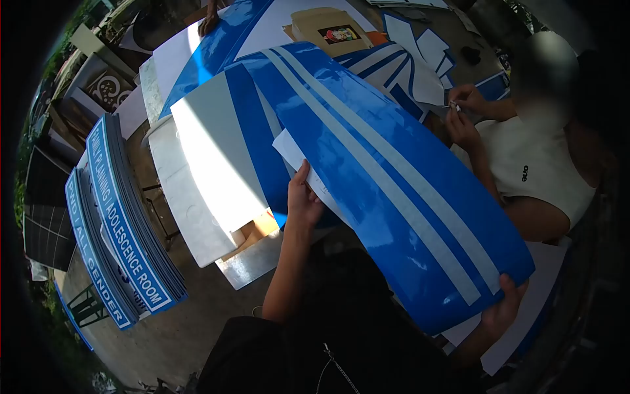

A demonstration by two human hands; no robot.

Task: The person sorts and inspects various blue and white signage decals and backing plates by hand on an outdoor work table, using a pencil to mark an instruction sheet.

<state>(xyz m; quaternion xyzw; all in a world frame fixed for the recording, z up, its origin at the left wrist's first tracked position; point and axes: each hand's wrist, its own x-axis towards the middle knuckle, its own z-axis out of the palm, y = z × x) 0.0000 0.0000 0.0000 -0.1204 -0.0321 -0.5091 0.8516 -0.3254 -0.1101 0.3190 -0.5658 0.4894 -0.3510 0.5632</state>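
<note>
A long, glossy blue sheet (407, 190) with two pale stripes stretches across the middle of the view and bends down toward me. At its left edge, the thumb and fingers of my left hand (305, 202) are closed on the sheet, where a strip of its white underside or backing (289, 148) shows. My right hand (504, 307) grips the near right end, thumb on top and fingers mostly hidden underneath. Beneath the sheet's left side lies a white and blue panel (210, 141).
Stacked blue signs (128, 217) with white lettering stand at the left. Across from me, a person in a white top (535, 154) pinches something small. Another person's hand (209, 25) rests at the far edge. A brown envelope (328, 29) and cut blue-white pieces (413, 62) lie at the back.
</note>
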